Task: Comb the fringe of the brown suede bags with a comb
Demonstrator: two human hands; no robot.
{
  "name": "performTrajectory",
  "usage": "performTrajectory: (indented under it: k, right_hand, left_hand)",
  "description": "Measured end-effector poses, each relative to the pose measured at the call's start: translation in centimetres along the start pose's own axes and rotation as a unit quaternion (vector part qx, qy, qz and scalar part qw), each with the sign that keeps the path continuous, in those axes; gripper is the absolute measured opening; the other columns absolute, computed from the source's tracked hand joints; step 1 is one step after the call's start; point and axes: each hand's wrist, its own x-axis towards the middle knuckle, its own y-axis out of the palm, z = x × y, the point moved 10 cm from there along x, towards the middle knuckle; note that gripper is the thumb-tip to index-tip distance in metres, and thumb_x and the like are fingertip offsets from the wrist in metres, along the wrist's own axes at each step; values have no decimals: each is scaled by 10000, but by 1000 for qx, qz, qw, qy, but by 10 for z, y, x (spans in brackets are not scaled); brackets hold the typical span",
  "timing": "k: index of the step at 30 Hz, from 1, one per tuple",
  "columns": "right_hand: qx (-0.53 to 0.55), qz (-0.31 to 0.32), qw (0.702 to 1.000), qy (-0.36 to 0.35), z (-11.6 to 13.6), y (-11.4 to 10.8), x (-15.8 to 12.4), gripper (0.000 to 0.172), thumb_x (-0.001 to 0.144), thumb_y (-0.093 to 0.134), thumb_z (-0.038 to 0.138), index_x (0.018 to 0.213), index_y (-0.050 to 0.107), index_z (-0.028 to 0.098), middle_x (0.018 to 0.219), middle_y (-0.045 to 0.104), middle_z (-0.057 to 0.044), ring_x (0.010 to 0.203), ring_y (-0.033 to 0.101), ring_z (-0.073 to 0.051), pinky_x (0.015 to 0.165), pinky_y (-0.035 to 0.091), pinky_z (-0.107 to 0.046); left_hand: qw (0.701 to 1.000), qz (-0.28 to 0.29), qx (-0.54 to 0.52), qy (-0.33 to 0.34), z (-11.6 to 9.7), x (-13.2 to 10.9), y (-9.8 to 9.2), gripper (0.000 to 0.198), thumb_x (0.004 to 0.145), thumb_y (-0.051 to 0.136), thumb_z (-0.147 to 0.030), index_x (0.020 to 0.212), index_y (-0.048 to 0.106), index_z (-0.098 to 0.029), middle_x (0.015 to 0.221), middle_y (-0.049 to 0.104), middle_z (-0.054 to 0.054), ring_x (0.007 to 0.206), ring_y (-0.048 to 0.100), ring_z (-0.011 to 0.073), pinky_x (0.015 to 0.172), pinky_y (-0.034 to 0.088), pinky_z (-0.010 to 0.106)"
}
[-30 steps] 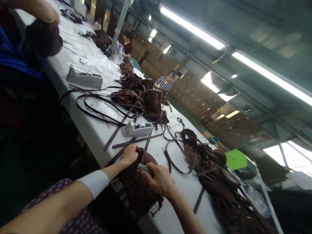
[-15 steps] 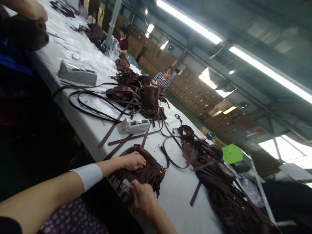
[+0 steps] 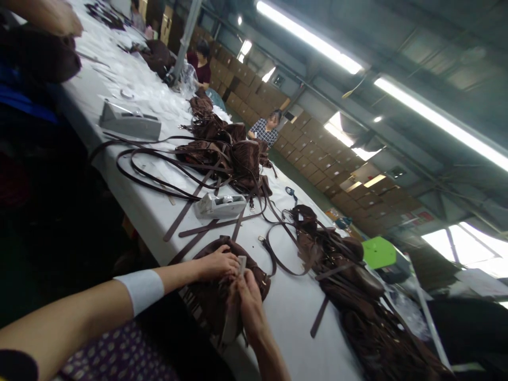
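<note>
A dark brown fringed bag [image 3: 214,296] lies at the near edge of the white table. My left hand [image 3: 219,264] rests on the bag's upper part, its fingers curled together against the fringe. Close on its right, my right hand [image 3: 250,301] is closed around a pale flat strip [image 3: 242,263], whose upper end stands out between the two hands. The strip's kind is unclear, since blur and the fingers hide much of it. A brown strap with a buckle [image 3: 261,239] lies just beyond the bag.
Grey tape dispensers [image 3: 220,205] stand on the white table [image 3: 289,312] amid loose brown straps. Brown bags are heaped at the middle [image 3: 244,156] and along the right [image 3: 381,317]. Another person's arm [image 3: 47,16] is at upper left; other people sit beyond the table.
My right hand has moved up and away from the bag's near edge to meet my left hand, bringing the pale strip over the fringe. My left hand's fingers have curled in more.
</note>
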Motion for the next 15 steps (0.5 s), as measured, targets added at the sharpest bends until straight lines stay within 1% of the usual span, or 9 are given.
performTrajectory:
  k: [2,4,5,6,8,10,11,13,15]
  right_hand:
    - [120,-63,988,71,-30,-21,30,337,868,459,530,1037,446,238,629,497,63,478,492,-110,455,415,-216]
    - [154,-100,977,108,-55,-28,51,411,820,519,560,1062,436,239,595,499,76,425,502,-105,409,410,-205]
    - [156,-114,974,118,-65,-28,59,428,803,539,570,1053,443,235,584,500,79,404,504,-101,393,407,-199]
    - [154,-125,972,124,-73,-27,64,435,793,550,577,1037,452,231,574,498,82,384,502,-95,380,405,-192]
    - [152,-135,970,130,-84,-23,70,424,789,555,578,999,465,221,556,494,85,362,502,-86,368,408,-181]
    - [154,-140,968,138,-90,-20,72,404,798,547,568,969,473,210,532,487,85,354,507,-89,359,414,-181]
    - [155,-140,968,142,-92,-19,72,395,803,543,561,964,479,205,517,481,85,352,509,-93,353,415,-183]
    - [158,-136,967,144,-93,-19,72,390,801,549,543,975,498,198,500,478,84,350,511,-101,343,416,-190]
    - [161,-130,968,141,-92,-20,72,413,783,571,535,1013,522,195,497,478,85,350,511,-101,339,417,-192]
  left_hand:
    - [999,-38,-4,-33,0,-3,-20,119,878,529,-282,924,637,-269,937,682,-14,937,592,154,975,360,350]
    - [977,-128,-2,-171,26,-7,-47,198,904,446,-264,1028,594,-223,972,652,39,929,577,171,908,401,329]
    - [951,-167,6,-259,44,-12,-58,227,899,445,-286,1059,576,-192,994,633,71,945,570,189,884,416,329]
    - [923,-179,15,-340,61,-17,-63,277,883,472,-349,1069,570,-168,1023,614,103,976,561,216,878,423,342]
    - [892,-114,28,-436,86,-15,-54,468,794,548,-537,1035,594,-139,1054,596,161,1026,549,295,875,428,405]
    - [888,-20,20,-459,100,-6,-36,555,692,602,-640,915,644,-133,988,621,191,997,565,360,839,437,462]
    - [890,7,9,-455,103,-1,-29,529,669,626,-634,855,661,-140,940,636,188,971,579,370,820,443,470]
    - [905,15,-17,-425,104,8,-21,394,687,651,-541,799,679,-164,882,655,156,929,601,347,804,452,450]
    - [924,6,-42,-380,99,17,-18,227,770,592,-393,828,690,-196,907,664,110,927,608,285,820,452,397]
